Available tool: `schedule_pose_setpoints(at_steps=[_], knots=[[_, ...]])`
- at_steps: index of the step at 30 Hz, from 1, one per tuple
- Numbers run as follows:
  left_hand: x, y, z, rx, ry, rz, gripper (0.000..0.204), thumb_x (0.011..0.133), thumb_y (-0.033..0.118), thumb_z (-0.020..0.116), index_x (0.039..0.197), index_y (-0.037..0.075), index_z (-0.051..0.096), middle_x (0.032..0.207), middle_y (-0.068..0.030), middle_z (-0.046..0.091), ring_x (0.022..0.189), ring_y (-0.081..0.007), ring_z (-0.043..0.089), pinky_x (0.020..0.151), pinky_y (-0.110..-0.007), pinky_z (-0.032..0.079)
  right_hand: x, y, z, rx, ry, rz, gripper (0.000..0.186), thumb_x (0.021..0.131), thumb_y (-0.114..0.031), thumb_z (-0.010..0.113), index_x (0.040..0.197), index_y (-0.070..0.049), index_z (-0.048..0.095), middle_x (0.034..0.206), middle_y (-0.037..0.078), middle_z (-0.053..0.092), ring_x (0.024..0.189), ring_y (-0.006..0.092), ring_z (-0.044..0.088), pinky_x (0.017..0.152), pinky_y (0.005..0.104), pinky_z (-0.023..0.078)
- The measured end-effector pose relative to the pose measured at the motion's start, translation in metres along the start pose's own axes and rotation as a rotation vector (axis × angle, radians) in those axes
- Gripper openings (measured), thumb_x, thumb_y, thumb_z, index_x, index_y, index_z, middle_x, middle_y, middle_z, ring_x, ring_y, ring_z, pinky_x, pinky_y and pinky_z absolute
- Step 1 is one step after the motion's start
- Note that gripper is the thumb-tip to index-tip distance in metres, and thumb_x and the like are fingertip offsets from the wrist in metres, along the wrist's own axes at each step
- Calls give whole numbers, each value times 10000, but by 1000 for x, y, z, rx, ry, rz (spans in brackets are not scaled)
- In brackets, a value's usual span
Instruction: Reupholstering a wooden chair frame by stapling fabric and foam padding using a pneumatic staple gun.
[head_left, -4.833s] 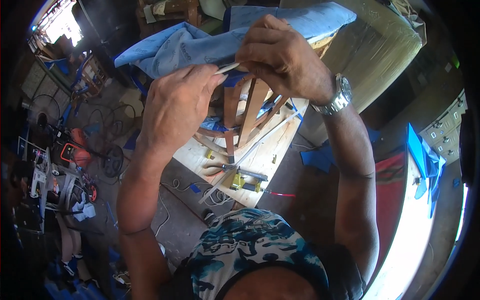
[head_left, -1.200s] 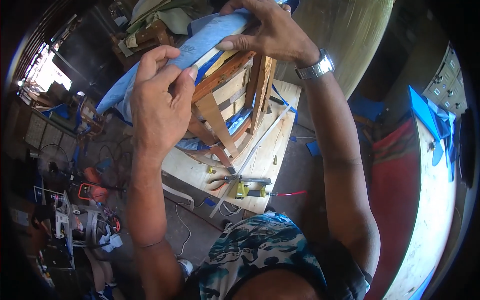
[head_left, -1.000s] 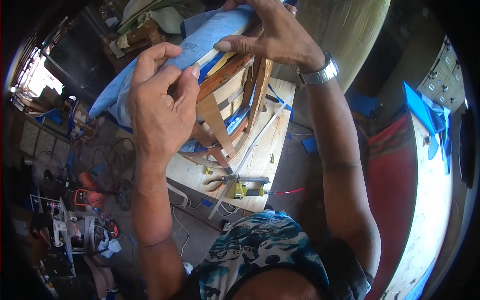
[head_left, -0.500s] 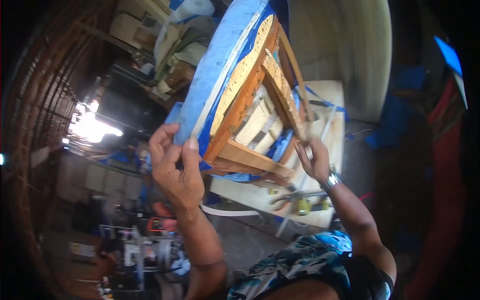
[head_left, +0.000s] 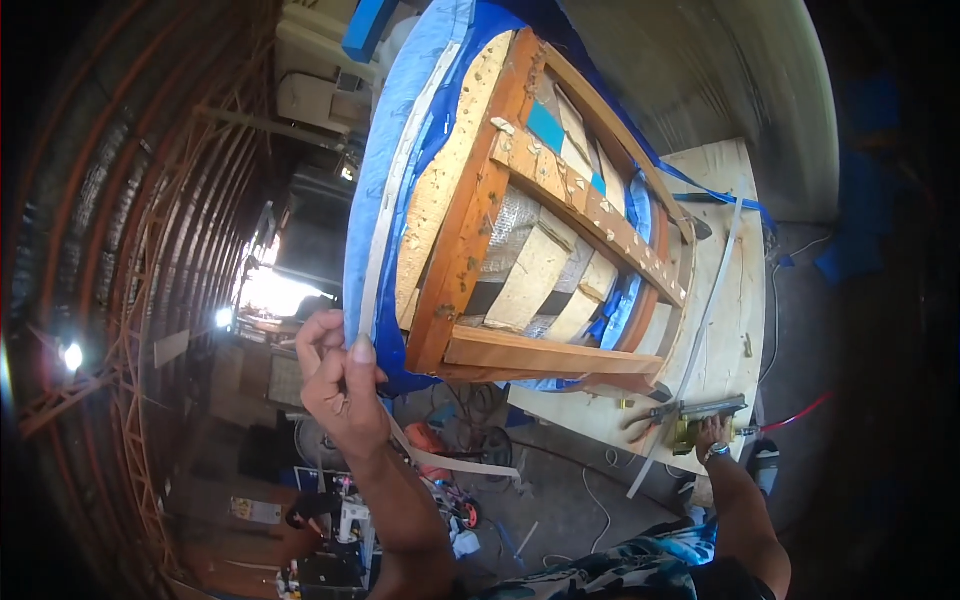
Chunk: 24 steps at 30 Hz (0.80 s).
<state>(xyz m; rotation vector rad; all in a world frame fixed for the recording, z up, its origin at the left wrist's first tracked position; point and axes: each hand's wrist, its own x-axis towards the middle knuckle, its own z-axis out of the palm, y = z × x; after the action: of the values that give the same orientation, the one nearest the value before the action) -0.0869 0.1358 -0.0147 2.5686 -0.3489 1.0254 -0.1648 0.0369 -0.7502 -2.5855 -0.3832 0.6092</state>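
Observation:
A wooden chair frame (head_left: 478,225) lies tipped on a table, its underside webbing showing. Light blue fabric (head_left: 378,200) wraps its outer side. Along that edge runs a narrow white strip (head_left: 385,215), its loose tail hanging below my left hand (head_left: 345,390). The thumb and fingers there pinch the strip against the fabric at the frame's lower corner. My right hand (head_left: 712,432) reaches down to the table and closes around a staple gun (head_left: 688,432), which has a red hose attached. Pliers (head_left: 652,418) lie just left of the gun.
The pale tabletop (head_left: 728,300) carries a long thin strip (head_left: 705,325) and blue fabric scraps. A large upright panel wrapped in plastic (head_left: 740,100) stands behind it. Below left, cables and a fan (head_left: 497,447) are on the floor, and a person (head_left: 312,512) sits beside a sewing machine.
My right hand has left the chair frame and moved down right onto the staple gun. The left hand keeps its pinch on the strip. The view has shifted, showing more of the frame's underside.

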Motion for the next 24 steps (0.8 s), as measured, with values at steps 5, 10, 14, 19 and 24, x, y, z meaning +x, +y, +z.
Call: schedule_pose_setpoints(at_steps=[5, 10, 14, 19, 24], knots=[[-5, -2, 16, -126, 51, 11, 207, 937, 40, 623, 773, -86, 644, 1199, -168, 560, 922, -167, 591, 718, -273, 470, -14, 14, 0, -162, -133, 86, 561, 907, -346, 526, 1397, -71, 544, 1500, 237, 462, 1418, 373, 404, 1198, 643, 116], [1, -17, 14, -48, 120, 271, 153, 912, 29, 653, 825, -97, 657, 1128, -159, 583, 877, -206, 634, 735, -322, 507, -83, -7, -106, 109, -158, 58, 608, 893, -561, 543, 1170, -38, 682, 1239, 282, 651, 1200, 397, 613, 1053, 567, 421], [3, -14, 17, -156, 173, 287, 146, 910, 33, 669, 825, -85, 663, 1081, -141, 586, 831, -194, 619, 679, -308, 495, -143, -7, -182, 309, 22, 350, 707, 906, -695, 528, 889, -20, 736, 852, 240, 718, 842, 420, 701, 772, 501, 551], [3, -26, 18, -96, 174, 332, 162, 937, 53, 658, 874, -94, 681, 1077, -118, 581, 790, -160, 588, 655, -288, 477, -216, -34, -400, 543, 301, 47, 419, 888, -397, 770, 996, -8, 658, 714, 112, 630, 637, 180, 574, 605, 388, 461], [2, -22, 18, -123, 205, 265, 175, 826, -5, 700, 698, -65, 596, 1051, -157, 603, 858, -277, 638, 689, -353, 506, -224, -77, -551, 849, 663, -438, 482, 931, -460, 703, 1087, -9, 640, 740, 35, 620, 663, 124, 566, 610, 317, 468]])
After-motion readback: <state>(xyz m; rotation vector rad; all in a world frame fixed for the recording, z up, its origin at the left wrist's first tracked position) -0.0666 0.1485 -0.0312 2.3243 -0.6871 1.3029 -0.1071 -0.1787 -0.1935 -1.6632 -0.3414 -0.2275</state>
